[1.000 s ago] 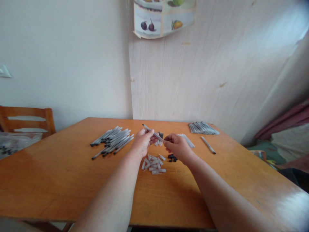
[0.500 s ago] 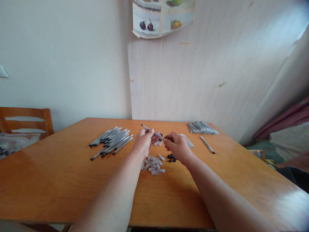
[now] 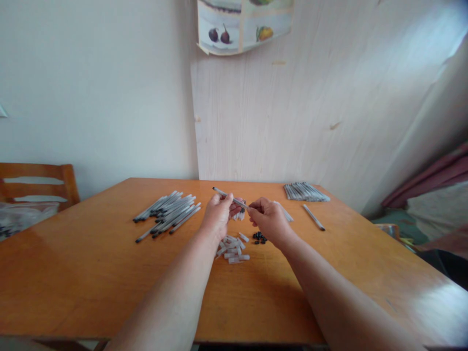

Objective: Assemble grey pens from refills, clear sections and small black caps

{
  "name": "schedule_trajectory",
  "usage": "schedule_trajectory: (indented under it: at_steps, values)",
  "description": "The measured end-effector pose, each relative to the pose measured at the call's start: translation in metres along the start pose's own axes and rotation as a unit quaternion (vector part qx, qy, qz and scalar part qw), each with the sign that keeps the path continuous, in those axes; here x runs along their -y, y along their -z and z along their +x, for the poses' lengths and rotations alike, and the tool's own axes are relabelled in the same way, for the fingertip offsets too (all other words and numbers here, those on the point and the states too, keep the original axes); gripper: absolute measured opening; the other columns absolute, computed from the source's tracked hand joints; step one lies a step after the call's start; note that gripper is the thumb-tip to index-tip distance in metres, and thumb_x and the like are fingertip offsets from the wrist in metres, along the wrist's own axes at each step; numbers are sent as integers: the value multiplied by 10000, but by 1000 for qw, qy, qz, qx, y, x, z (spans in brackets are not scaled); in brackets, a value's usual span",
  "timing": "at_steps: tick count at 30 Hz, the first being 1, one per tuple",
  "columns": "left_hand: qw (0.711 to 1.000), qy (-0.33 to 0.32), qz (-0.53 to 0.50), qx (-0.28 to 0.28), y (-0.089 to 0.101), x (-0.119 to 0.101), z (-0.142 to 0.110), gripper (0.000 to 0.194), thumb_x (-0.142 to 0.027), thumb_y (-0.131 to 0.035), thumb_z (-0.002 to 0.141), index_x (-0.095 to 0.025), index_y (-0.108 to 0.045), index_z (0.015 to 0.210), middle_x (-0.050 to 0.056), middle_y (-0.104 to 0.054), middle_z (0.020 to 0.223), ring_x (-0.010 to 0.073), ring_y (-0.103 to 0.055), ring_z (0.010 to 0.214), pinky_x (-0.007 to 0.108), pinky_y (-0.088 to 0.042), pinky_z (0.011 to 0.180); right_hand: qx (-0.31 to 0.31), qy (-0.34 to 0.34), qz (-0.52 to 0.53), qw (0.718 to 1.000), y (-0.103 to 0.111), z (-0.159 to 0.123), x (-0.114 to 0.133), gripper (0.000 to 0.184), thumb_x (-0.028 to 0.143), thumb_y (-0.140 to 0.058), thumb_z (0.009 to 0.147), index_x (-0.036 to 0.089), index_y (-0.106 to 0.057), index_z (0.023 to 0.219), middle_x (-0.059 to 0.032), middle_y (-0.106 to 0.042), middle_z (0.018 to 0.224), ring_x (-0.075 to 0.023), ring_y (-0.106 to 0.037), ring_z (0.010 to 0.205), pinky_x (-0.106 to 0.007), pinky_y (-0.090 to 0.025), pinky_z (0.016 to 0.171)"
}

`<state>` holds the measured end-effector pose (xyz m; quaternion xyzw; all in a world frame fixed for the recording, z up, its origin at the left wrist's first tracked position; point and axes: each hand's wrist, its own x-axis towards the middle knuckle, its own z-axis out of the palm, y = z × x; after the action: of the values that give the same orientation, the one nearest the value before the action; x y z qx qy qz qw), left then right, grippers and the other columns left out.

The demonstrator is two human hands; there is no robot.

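Over the middle of the table, a slim pen [image 3: 240,202] with a clear grey barrel slants between my two hands, its black end at the upper left. My left hand [image 3: 216,217] is closed around the barrel. The fingertips of my right hand [image 3: 269,217] pinch its lower right end, hiding the tip. Below the hands lie a heap of clear pen caps [image 3: 233,249] and a small cluster of black plugs [image 3: 260,237]. Behind the hands, small white pieces with dark parts [image 3: 239,215] are partly covered.
A pile of black-ended pens [image 3: 170,213] lies on the left of the wooden table [image 3: 91,273]. On the right are a stacked bundle of pens [image 3: 306,192], a single pen [image 3: 313,217] and clear tubes [image 3: 285,211] partly behind my right hand. A chair [image 3: 38,187] stands left.
Both hands keep the same grip on the pen, with hardly any movement. The view has shifted slightly.
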<state>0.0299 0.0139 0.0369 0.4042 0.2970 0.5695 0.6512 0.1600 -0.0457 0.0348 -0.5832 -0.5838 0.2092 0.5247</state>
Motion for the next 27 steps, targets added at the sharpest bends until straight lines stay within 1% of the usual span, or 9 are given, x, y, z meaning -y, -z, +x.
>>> schedule_trajectory:
  at_steps: [6,10,17,27]
  values:
    - [1000,-4,-6,3,-1,0,-1,143,-205,-618,858,-177,-479,842,65,-712,777,141,-691,680,237,-539,617,-6,3,0,1000,0,-1,2,163,341,-582,814,180,-593,791,5,-603,601,-124,-556,493,-236,-435,481]
    - [1000,-4,-9,2,-1,1,-1,148,-210,-622,855,-177,-479,838,64,-712,780,143,-692,677,236,-536,610,-8,6,0,1000,0,-1,1,159,337,-581,813,180,-593,793,4,-607,602,-126,-560,497,-237,-433,483]
    - [1000,-3,-10,-8,-2,3,0,152,-223,-636,849,-175,-491,850,64,-713,779,152,-702,699,244,-541,625,-14,20,-31,999,1,-1,2,173,349,-569,820,179,-598,798,-7,-616,597,-138,-565,501,-246,-421,485]
    - [1000,-9,-16,-11,-4,3,-1,170,-246,-651,842,-174,-498,853,67,-717,798,152,-703,716,244,-540,637,-6,-11,39,999,-2,1,-2,184,361,-591,798,177,-580,794,6,-600,598,-121,-555,503,-242,-460,504]
